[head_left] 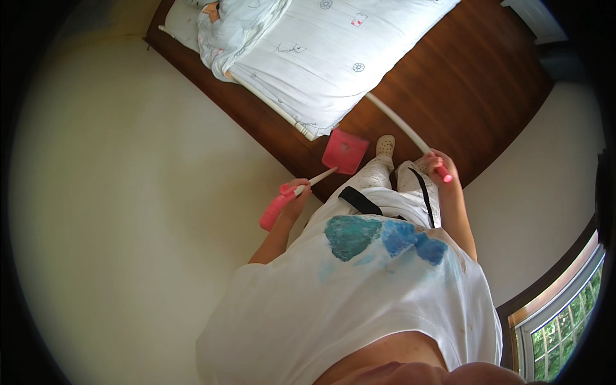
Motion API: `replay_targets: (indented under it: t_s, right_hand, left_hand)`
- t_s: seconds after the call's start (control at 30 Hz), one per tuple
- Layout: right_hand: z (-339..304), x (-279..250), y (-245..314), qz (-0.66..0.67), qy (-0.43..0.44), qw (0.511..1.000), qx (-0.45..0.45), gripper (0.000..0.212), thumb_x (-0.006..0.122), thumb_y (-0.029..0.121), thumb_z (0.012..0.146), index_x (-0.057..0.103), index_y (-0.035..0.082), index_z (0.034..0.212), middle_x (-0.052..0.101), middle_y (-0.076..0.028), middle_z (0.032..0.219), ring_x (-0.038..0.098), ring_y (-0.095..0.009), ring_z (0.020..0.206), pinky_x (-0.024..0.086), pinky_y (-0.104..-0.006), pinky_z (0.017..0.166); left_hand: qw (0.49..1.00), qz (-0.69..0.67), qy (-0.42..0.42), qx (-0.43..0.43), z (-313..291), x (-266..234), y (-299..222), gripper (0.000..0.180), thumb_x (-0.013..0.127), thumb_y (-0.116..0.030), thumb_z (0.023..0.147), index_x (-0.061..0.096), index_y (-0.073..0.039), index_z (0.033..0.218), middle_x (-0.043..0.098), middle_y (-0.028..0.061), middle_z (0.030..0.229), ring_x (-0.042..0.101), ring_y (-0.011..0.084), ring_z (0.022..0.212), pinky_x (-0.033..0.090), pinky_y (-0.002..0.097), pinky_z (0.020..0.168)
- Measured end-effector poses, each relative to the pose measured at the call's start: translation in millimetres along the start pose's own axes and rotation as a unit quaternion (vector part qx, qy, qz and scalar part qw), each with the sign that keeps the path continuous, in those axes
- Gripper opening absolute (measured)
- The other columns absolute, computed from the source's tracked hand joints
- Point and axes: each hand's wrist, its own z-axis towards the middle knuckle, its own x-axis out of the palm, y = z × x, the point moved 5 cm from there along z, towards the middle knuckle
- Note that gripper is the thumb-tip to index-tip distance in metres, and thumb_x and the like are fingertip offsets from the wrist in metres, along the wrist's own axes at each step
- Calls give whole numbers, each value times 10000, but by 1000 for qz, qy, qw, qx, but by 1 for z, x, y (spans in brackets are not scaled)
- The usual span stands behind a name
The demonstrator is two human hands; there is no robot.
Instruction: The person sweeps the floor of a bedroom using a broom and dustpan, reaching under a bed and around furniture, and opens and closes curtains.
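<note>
Left grip closed around pink dustpan handle; right grip closed around white broom pole, near bed.

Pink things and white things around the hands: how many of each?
Pink: 3 - dustpan, its handle grip in the left hand, end cap by the right hand.
White: 3 - long pole, shoe, bed sheet.
Total: 6
</note>
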Motion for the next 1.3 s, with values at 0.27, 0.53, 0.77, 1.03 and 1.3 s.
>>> replay_targets:
  t_s: [0.27, 0.53, 0.77, 1.03, 1.3]
  right_hand:
    - [-132, -33, 56, 90, 55, 982, -158, 194, 374, 141, 844, 399, -25, 746, 423, -36, 563, 415, -93, 440, 410, -193, 401]
    - [-168, -30, 9, -4, -60, 966, -250, 157, 402, 127, 835, 467, 69, 965, 427, -49, 672, 414, -65, 467, 387, -157, 371]
    - [-176, -67, 43, 48, -65, 983, -165, 127, 442, 112, 823, 428, 4, 890, 437, -55, 658, 434, -68, 444, 388, -145, 361]
    - [-277, -51, 166, 106, -88, 976, -166, 165, 439, 148, 830, 415, -3, 769, 439, -54, 645, 458, -64, 452, 405, -136, 358]
    - [-234, 136, 271, -99, -171, 957, -213, 135, 434, 150, 836, 421, 71, 945, 424, -34, 621, 391, -46, 431, 330, -114, 326]
  left_hand:
    - [992, 83, -53, 81, -2, -4, 4, 75, 559, -32, 709, 553, -10, 781, 550, 93, 692, 553, 152, 624, 440, 259, 549]
    - [999, -17, -31, -18, -4, 18, 10, 91, 547, -40, 744, 531, -8, 827, 536, 76, 754, 559, 133, 628, 460, 240, 568]
    - [998, 23, 34, 41, 9, 79, -39, 105, 532, -49, 773, 516, -16, 872, 525, 58, 809, 550, 124, 648, 463, 230, 578]
    - [997, 59, -37, -27, 51, 167, -154, 103, 517, -59, 789, 517, -15, 882, 532, 57, 796, 544, 118, 647, 464, 222, 580]
    - [993, 65, -84, -50, 159, 238, -221, 104, 524, -56, 781, 531, -3, 872, 563, 77, 740, 563, 124, 638, 465, 208, 580]
